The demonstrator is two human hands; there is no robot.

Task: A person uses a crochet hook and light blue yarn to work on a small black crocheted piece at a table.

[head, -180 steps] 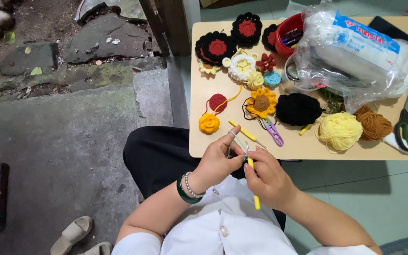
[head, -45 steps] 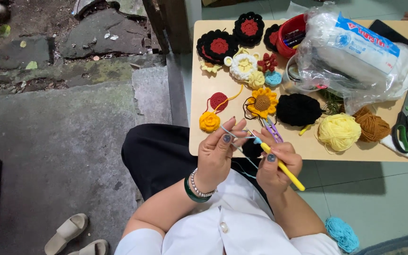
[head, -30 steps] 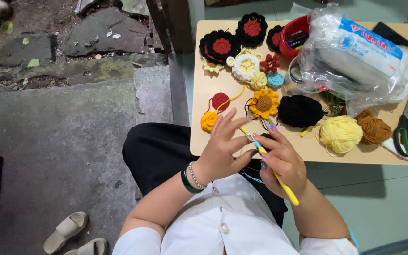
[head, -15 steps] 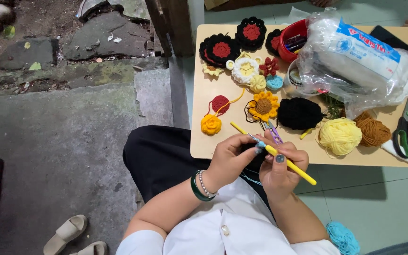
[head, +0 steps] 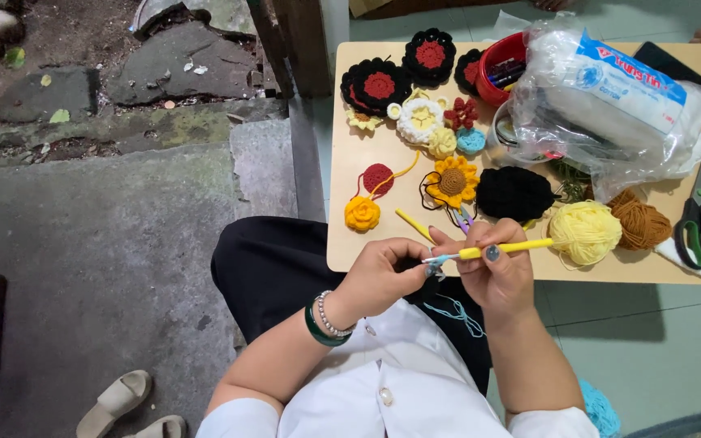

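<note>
One crochet hook point(head: 506, 249), two hands.

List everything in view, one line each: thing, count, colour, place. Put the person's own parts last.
table: one, light wood, upper right
crochet flowers: about ten, black-red, yellow, white, blue, table's left half
yarn balls: three, black, pale yellow, brown, table's near edge
plastic bag: one, clear, far right of table
red tub: one, beside bag
scissors: one, green-handled, right edge
sandals: two, beige, ground bottom left
crochet hook: one, yellow, in right hand
blue yarn: strand below hands
left hand: pinches the work; bracelets at wrist
</note>
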